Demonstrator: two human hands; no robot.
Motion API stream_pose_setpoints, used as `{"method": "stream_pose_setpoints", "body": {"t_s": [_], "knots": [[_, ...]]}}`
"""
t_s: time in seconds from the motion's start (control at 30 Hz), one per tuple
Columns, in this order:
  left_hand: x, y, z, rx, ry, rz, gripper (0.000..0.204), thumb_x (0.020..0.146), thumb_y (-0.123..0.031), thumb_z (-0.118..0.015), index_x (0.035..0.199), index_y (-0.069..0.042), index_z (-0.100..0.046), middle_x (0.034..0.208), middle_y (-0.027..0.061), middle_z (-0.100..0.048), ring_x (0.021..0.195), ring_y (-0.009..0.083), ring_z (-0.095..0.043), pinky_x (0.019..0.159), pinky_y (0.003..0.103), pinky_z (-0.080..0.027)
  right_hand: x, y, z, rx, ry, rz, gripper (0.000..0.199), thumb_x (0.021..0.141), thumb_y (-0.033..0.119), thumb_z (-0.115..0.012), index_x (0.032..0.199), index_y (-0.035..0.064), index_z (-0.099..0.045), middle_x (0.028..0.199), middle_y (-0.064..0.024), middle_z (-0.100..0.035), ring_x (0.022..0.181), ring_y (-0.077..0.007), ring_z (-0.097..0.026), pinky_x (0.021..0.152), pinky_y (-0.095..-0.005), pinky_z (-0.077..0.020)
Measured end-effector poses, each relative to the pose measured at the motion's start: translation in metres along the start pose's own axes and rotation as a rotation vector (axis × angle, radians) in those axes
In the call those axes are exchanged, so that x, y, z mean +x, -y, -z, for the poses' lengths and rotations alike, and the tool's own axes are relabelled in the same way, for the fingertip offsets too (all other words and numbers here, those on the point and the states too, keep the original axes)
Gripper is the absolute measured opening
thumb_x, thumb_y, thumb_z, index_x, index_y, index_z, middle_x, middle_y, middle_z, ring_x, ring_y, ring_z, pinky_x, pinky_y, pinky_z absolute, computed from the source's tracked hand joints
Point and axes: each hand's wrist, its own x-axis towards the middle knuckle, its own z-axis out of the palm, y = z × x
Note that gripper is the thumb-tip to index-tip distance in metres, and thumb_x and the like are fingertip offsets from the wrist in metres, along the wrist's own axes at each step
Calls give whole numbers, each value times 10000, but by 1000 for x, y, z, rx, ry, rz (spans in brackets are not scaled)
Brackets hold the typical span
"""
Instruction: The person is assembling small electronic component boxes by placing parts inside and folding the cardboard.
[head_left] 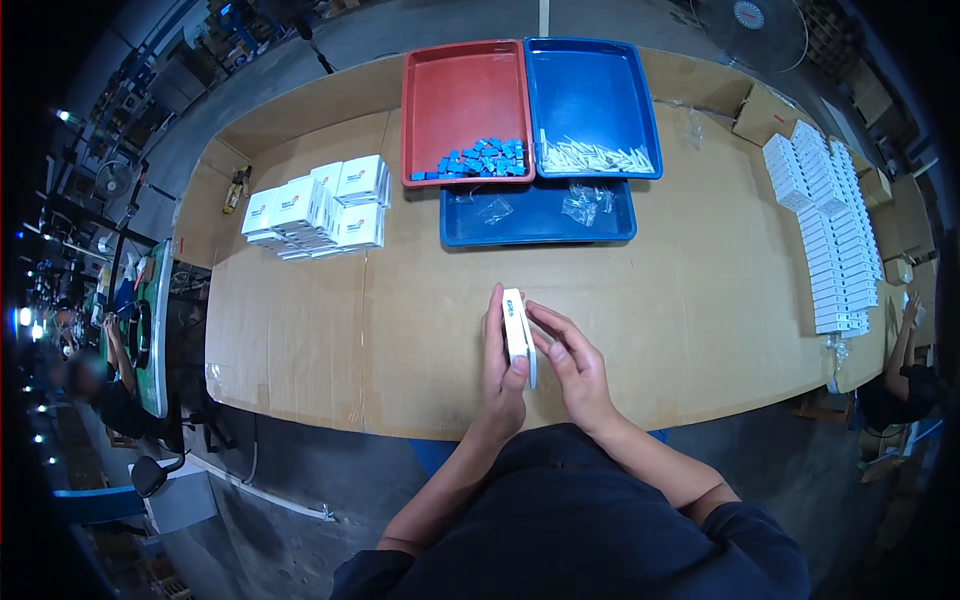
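Observation:
A small white cardboard box [517, 325] stands on edge above the near middle of the table. My left hand [501, 385] is closed around its left side, with the thumb across the near end. My right hand [577, 368] is at its right side, fingers bent and fingertips against the box. A thin white panel shows along that side, perhaps a flap. Whether anything is inside the box is hidden.
Stacked white boxes [310, 212] stand at the left, and long rows of white boxes [822, 245] at the right. A red tray [465, 90] holds small blue pieces; a blue tray [590, 90] holds white sticks. The nearer blue tray [530, 232] has clear plastic bags.

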Motion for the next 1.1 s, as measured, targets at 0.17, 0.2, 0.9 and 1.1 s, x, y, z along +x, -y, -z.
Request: {"method": "stream_pose_setpoints", "body": {"t_s": [0.17,0.2,0.9,1.1], "knots": [[-3,21,9,183,25,-75,1136,909,-719,-519,1647,25,-81,1638,234,-276,1497,339,-316,1234,455,-230,5,33,-5,244,18,-477,491,1077,234,-586,1501,19,-459,1431,-131,-562,1284,-194,-590,1066,-344,-490],[-2,22,12,211,34,-114,1127,913,-721,-512,1640,36,-102,1628,239,-284,1485,341,-335,1225,459,-250,5,34,-7,270,-8,-561,495,1066,211,-608,1501,31,-456,1418,-125,-562,1263,-175,-599,1041,-334,-502],[-4,33,6,240,-215,-347,814,986,-577,-349,1380,126,-465,1307,260,-522,1170,335,-562,995,437,-465,-12,12,-17,1,107,-244,529,1069,38,-544,1577,-11,-405,1441,-101,-543,1294,-143,-531,1098,-286,-424],[-5,26,2,164,-224,-241,867,960,-663,-321,1363,92,-460,1282,177,-507,1141,239,-538,990,383,-450,-11,10,-16,-12,95,-179,502,1077,84,-548,1558,-11,-440,1425,-110,-562,1283,-152,-539,1079,-289,-434]]}}
